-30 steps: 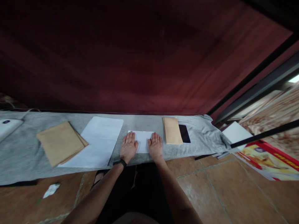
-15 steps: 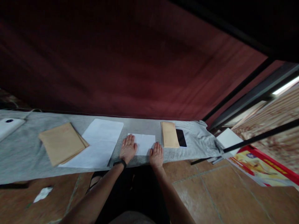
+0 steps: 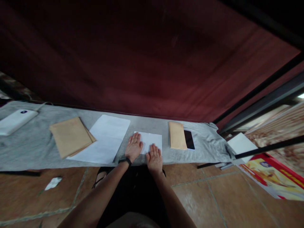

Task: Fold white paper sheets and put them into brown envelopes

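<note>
A small rectangle of plain white paper point(image 3: 148, 141) lies flat on the grey-covered counter point(image 3: 148, 124), about midway along the visible length of the counter and set between its back and front edges; a crease runs across the paper from its far edge toward its near edge; the far edge slants slightly to that of the counter; the left hand point(image 3: 134, 147) lies palm down over the paper's left end; the right hand point(image 3: 155, 160) covers part of its near right area, leaving the far right corner in view.
</note>
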Demonstrator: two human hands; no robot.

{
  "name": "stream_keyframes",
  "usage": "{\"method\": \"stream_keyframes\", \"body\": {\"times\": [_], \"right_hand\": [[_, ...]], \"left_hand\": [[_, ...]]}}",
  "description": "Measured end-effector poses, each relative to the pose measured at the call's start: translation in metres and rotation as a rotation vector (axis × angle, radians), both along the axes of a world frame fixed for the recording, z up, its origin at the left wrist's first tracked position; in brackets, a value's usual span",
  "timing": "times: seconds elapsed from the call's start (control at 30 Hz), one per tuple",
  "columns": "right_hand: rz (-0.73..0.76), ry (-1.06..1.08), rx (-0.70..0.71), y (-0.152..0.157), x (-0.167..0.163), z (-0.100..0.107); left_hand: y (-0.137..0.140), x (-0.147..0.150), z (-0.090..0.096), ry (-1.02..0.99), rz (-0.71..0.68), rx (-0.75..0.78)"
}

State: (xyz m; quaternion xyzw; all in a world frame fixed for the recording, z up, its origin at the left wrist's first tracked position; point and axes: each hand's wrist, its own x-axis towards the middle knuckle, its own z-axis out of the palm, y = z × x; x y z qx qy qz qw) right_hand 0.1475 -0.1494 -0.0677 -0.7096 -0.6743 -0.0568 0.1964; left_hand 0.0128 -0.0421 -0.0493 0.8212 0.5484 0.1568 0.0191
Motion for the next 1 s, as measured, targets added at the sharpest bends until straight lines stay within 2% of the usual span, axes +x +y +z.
{"method": "stream_keyframes", "body": {"times": [0.23,0.4,0.5,0.57,0.63,0.73,0.83,1.0], "right_hand": [[-0.042,-0.021,0.078,-0.015,0.022,-0.007],[-0.08,-0.007,0.072,-0.024,0.031,-0.007],[-0.106,0.017,0.046,-0.026,0.032,-0.002],[-0.089,0.044,0.037,-0.026,0.028,0.004],[-0.021,0.074,0.026,-0.027,0.019,0.01],[0.123,0.107,-0.007,-0.03,0.0,0.016],[0.168,0.097,-0.014,-0.036,-0.014,0.014],[0.117,0.043,0.014,-0.045,-0.011,0.006]], "left_hand": [[0.0,-0.002,0.0,-0.008,-0.021,-0.026],[0.0,-0.008,0.002,-0.05,-0.059,0.001],[-0.018,-0.01,0.004,-0.092,-0.135,0.035],[-0.039,-0.009,0.003,-0.109,-0.24,0.062],[-0.063,-0.006,0.001,-0.101,-0.316,0.073],[-0.088,-0.004,-0.006,-0.062,-0.344,0.075],[-0.098,-0.006,-0.011,-0.011,-0.332,0.073],[-0.099,-0.012,-0.01,0.024,-0.298,0.066]]}}
